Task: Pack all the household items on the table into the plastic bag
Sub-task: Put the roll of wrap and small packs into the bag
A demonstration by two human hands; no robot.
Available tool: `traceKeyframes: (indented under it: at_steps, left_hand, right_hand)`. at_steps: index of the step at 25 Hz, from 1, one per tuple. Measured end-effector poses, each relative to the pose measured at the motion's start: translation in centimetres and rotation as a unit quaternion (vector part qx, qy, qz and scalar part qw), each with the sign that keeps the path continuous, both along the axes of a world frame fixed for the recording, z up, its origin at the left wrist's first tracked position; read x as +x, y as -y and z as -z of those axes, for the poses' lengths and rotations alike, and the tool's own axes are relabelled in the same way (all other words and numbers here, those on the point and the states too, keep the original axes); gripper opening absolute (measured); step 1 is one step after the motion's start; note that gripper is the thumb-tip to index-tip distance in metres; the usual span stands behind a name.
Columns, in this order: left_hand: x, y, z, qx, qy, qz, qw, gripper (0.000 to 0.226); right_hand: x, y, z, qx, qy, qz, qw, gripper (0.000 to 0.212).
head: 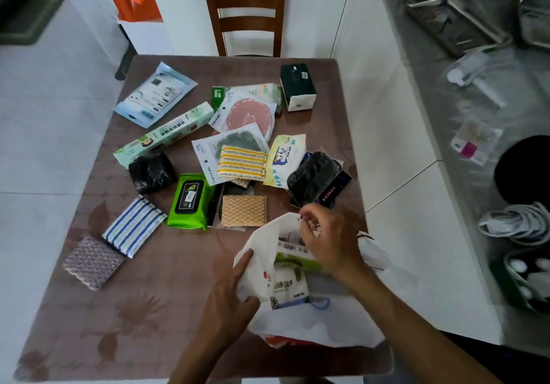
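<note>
A white plastic bag lies open at the table's near right edge. Inside it I see a white salt packet and a green-and-white box. My left hand grips the bag's left rim. My right hand reaches into the bag's mouth, its fingers closed around the green-and-white box. Spread over the brown table are a green wet-wipes pack, a striped blue sponge, a yellow striped cloth, a long green box and several more packets.
A black box stands at the table's far right corner. A wooden chair is behind the table. A grey counter with trays, cables and packets runs along the right. White tiled floor surrounds the table.
</note>
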State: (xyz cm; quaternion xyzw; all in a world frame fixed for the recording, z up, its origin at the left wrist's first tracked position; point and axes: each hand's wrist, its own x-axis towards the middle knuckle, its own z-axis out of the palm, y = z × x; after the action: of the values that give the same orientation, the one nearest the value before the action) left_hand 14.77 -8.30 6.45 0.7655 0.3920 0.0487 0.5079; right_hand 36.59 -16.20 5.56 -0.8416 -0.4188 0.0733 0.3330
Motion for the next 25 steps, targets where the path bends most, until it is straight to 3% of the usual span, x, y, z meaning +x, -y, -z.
traceKeyframes:
  at_steps: [2,4,6,9,11,13,16,18,20,22,23,25]
  left_hand:
    - [-0.1,-0.2,0.0,-0.006,0.000,-0.002,1.000,0.085]
    - [-0.2,-0.6,0.3,-0.006,-0.004,-0.013,1.000,0.086]
    - [-0.5,-0.8,0.9,0.008,-0.032,-0.030,0.999,0.086]
    - [-1.2,-0.5,1.1,0.011,-0.047,-0.042,0.998,0.084]
    - [-1.3,0.1,1.0,0.011,-0.043,-0.040,0.998,0.083]
    - [-1.0,0.8,0.4,-0.004,-0.019,-0.037,0.999,0.085]
    - [-0.3,1.6,0.0,-0.017,0.009,-0.025,1.000,0.085]
    - [-0.2,1.6,-0.2,-0.019,0.008,-0.020,1.000,0.086]
    - [-0.3,1.4,-0.2,-0.013,-0.006,-0.011,1.000,0.087]
    - [-0.6,1.1,0.1,-0.010,-0.010,-0.006,1.000,0.088]
    - [-0.9,1.0,0.2,-0.012,-0.009,0.002,1.000,0.088]
    - [-1.2,0.7,0.1,-0.016,-0.006,0.029,0.999,0.090]
  right_hand:
    - [3.5,-2.7,0.6,-0.026,-0.072,0.081,0.994,0.036]
    - [6.0,-4.8,2.4,-0.200,-0.123,0.097,0.967,0.072]
    - [6.7,-6.4,5.2,-0.316,-0.110,0.053,0.941,0.098]
    - [6.5,-7.2,9.2,-0.371,-0.042,0.029,0.927,0.095]
    - [7.1,-6.8,10.3,-0.349,0.018,0.032,0.936,0.067]
    - [7.8,-6.0,10.0,-0.289,-0.016,0.035,0.956,0.039]
    - [8.3,-4.4,6.1,-0.177,-0.109,0.051,0.977,0.029]
    - [8.3,-2.4,1.6,-0.027,-0.128,0.127,0.983,0.024]
    - [7.9,0.8,-3.4,0.151,-0.230,0.174,0.945,0.020]
    - [7.1,4.7,-6.5,0.242,-0.387,0.174,0.872,0.023]
    - [6.3,6.7,-7.2,0.222,-0.447,0.165,0.851,0.024]
    - [4.3,9.8,-6.5,0.116,-0.503,0.150,0.843,0.025]
